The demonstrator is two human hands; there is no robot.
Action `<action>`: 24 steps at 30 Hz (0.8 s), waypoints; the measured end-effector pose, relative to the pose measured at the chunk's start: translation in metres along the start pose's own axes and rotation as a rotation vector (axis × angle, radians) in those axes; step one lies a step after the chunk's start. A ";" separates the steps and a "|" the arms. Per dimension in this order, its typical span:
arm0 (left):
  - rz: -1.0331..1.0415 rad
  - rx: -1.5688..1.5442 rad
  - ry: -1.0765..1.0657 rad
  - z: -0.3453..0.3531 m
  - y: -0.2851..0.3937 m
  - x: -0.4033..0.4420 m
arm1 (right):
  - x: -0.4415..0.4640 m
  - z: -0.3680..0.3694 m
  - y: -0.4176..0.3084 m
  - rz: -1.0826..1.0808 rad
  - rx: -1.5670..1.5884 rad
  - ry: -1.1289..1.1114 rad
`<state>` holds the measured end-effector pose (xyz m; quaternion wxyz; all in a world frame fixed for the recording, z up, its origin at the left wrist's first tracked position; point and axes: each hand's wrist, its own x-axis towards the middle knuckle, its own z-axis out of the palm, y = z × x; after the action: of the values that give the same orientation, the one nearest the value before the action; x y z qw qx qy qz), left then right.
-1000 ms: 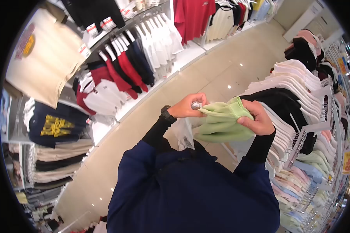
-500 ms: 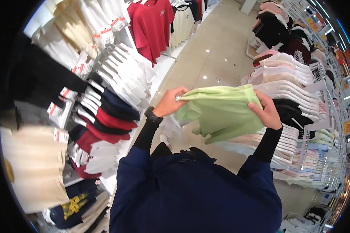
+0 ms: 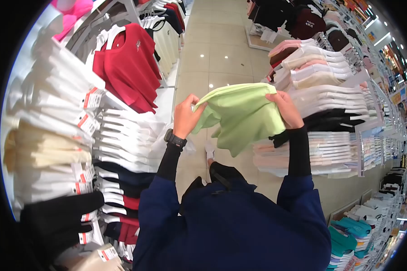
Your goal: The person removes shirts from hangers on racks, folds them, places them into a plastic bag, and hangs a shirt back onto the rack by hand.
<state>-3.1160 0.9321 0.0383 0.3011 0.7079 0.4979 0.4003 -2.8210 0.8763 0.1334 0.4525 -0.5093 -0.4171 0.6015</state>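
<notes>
A light green garment (image 3: 242, 115) hangs between my two hands above the aisle floor. Its upper edge is stretched across and its lower part drapes in loose folds; whether it is a shirt or something else I cannot tell. My left hand (image 3: 187, 115), with a black watch (image 3: 175, 138) on the wrist, pinches the left end. At the right upper corner, my right hand (image 3: 286, 109) grips the cloth with the thumb on top and the other fingers partly hidden.
Racks of white tops (image 3: 124, 135) and a red shirt (image 3: 130, 67) line the left side. Hanging pale tops (image 3: 321, 99) and black clothes (image 3: 321, 121) fill the right rack, close to my right arm. A tiled aisle (image 3: 217, 49) runs ahead between them.
My view has turned, so the racks sit differently and the aisle runs straighter ahead. Both hands, still holding the green garment, appear further left and slightly higher in view.
</notes>
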 end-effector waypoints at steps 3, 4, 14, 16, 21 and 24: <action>0.019 -0.027 -0.030 0.019 -0.031 0.030 | 0.044 0.004 0.003 -0.017 0.220 -0.022; 0.019 -0.039 -0.054 0.029 -0.041 0.040 | 0.055 0.008 0.000 -0.031 0.273 -0.033; -0.055 -0.676 -0.474 0.084 -0.083 0.143 | 0.152 0.015 -0.054 -0.276 0.204 0.045; -0.076 -0.941 -0.569 0.080 -0.078 0.159 | 0.170 0.010 -0.069 -0.297 0.233 0.067; -0.033 -0.502 -0.673 0.097 -0.040 0.228 | 0.218 -0.003 -0.092 -0.350 0.243 0.161; 0.024 -0.498 -0.731 0.111 -0.044 0.266 | 0.256 -0.013 -0.098 -0.390 0.232 0.232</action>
<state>-2.9909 1.1953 0.0179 0.6142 0.7145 0.2388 0.2349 -2.8148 1.1489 0.1655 0.6603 -0.4296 -0.3810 0.4841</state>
